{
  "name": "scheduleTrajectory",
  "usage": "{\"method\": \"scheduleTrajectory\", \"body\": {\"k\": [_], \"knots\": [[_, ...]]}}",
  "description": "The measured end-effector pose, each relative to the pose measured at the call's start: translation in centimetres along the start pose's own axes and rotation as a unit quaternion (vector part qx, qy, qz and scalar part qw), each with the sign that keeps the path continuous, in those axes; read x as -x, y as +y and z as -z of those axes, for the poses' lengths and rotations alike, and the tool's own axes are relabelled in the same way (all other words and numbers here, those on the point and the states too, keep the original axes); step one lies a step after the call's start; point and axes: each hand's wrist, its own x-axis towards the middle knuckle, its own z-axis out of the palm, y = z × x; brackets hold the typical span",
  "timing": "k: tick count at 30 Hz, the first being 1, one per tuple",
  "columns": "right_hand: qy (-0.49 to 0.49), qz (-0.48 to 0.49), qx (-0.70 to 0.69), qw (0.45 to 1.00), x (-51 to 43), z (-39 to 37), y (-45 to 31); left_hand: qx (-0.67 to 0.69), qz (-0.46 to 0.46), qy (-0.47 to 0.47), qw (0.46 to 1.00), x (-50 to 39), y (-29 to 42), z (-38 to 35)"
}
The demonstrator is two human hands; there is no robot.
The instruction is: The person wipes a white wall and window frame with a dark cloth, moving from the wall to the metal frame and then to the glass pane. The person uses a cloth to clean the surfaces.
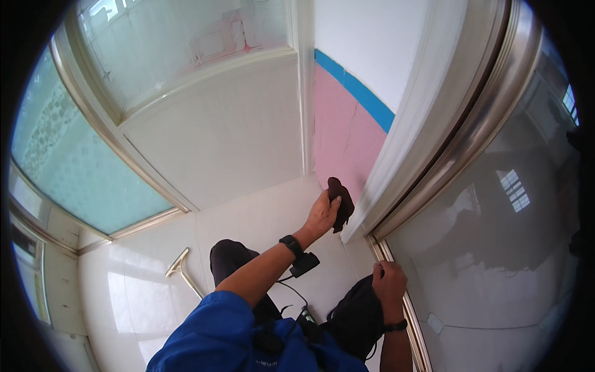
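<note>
My left hand (321, 210) reaches across in front of me and grips a dark brown cloth (342, 205). The cloth is bunched up beside the lower end of a white door frame (395, 139), in front of the pink lower part of a wall (344, 125). On my bent right knee (358, 297) rests my right hand (389, 281), fingers curled; its underside is hidden, so whether anything is in it cannot be seen. Both wrists wear black bands, and a small black device (304, 264) hangs by my left wrist.
A squeegee (178, 269) lies on the pale tiled floor (241, 200) to my left. Beyond it stands a frosted glass panel (93, 162) in a metal frame. A white panelled door (218, 130) is ahead. Metal track (383, 251) and glossy grey tiles (474, 260) lie to my right.
</note>
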Motion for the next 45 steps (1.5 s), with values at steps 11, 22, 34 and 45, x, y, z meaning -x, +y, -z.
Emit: {"method": "scheduleTrajectory", "body": {"k": [11, 22, 34, 45], "knots": [[-0.075, 0.067, -0.035, 0.994, -1.8, -2.9, -2.5, -0.026, 0.065, 0.062, 0.996, 3.5, -3.9, 7.1], [-0.109, 0.134, -0.042, 0.984, -1.9, -5.2, -10.5, -0.063, 0.125, 0.137, 0.981, 10.1, -6.5, 19.2], [-0.230, 0.180, 0.029, 0.956, -4.2, -11.3, -17.3, -0.038, 0.109, 0.218, 0.969, 16.1, -1.9, 32.4], [-0.169, 0.275, -0.001, 0.947, -2.3, -7.9, -17.9, 0.041, 0.050, 0.246, 0.967, 15.8, -1.3, 28.3]]}}
